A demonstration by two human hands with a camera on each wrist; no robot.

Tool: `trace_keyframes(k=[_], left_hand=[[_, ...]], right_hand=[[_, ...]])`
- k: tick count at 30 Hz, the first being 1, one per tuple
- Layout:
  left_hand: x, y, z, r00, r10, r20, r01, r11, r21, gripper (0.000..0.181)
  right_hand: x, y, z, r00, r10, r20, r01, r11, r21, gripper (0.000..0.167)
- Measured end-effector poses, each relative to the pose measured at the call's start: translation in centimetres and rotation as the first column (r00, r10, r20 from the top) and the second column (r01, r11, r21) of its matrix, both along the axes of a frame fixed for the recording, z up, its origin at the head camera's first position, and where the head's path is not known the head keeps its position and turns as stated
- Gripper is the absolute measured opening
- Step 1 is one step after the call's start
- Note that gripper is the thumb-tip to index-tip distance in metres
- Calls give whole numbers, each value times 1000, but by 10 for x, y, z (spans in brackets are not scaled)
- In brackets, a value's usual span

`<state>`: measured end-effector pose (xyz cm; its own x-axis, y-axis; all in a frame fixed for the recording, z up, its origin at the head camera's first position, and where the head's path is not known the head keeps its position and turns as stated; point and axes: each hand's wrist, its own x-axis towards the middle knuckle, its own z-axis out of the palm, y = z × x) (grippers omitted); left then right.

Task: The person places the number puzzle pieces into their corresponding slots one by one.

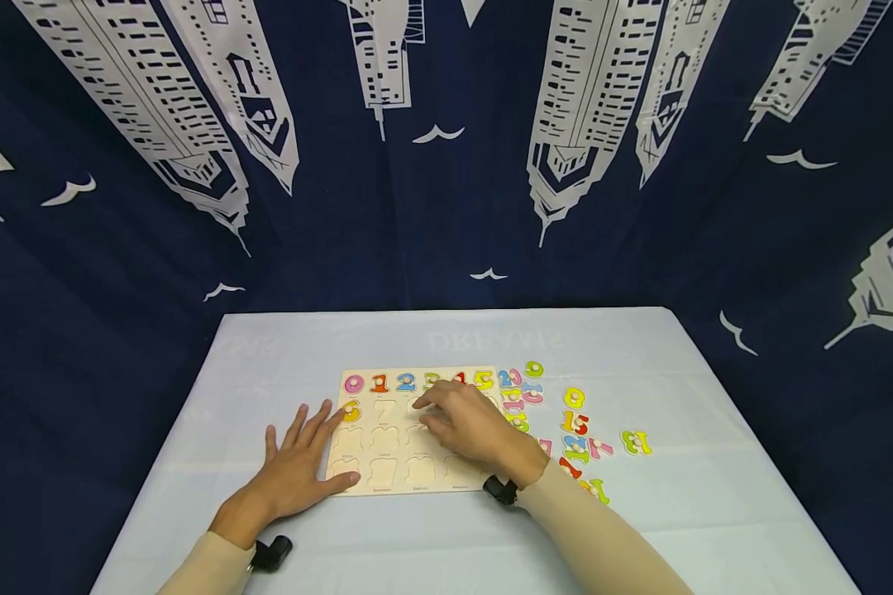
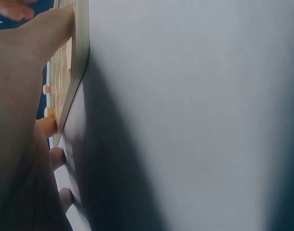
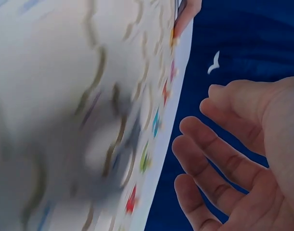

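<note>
The number board (image 1: 367, 423) is laid flat on the counter (image 1: 714, 463) and is best braced by the left hand (image 1: 293, 475), which is spread, its thumb set on the board's near left corner and a fingertip placed at the yellow 6 (image 1: 353, 406). Over the board the right hand (image 1: 475, 423) is held with its fingers loosely bent, and nothing is seen pinched between them. The fitting of loose number pieces (image 1: 575, 397), which are scattered to the right of the board, is judged to be the step in hand. Each piece is best taken by its knob, turned until its outline is matched to its recess (image 1: 383, 411), then lowered level and pressed lightly; if it is set down askew, it may be caught on the rim.

In the head view the whole scatter is shown, out to the green piece (image 1: 636, 442) farthest right, but the right palm is hidden. By the right wrist view the palm side and the vacant grasp are revealed. In the left wrist view the thickness of the board's edge is shown, with the thumb laid over it.
</note>
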<state>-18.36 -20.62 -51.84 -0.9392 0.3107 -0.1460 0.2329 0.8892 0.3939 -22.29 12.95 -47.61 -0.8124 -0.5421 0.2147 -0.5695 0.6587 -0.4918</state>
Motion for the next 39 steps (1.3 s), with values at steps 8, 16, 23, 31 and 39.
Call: trace_keyframes(k=[8, 16, 23, 31, 39], left_hand=[[2, -1, -2, 1000, -4, -3, 4, 1000, 9, 117], [1, 0, -1, 1000, -7, -12, 7, 1000, 7, 116], [3, -1, 0, 1000, -5, -24, 6, 1000, 7, 116], [1, -1, 0, 1000, 2, -21, -1, 1000, 4, 116], [2, 0, -1, 1000, 3, -11, -3, 1000, 7, 116]], right_hand=[[6, 71, -4, 996, -81, 29, 82, 996, -39, 21], [18, 161, -1, 967, -227, 117, 231, 973, -25, 23], [43, 207, 2, 944, -279, 174, 286, 958, -13, 23], [73, 235, -10, 939, -303, 162, 306, 952, 5, 25], [86, 243, -26, 946, -297, 130, 303, 953, -28, 30]])
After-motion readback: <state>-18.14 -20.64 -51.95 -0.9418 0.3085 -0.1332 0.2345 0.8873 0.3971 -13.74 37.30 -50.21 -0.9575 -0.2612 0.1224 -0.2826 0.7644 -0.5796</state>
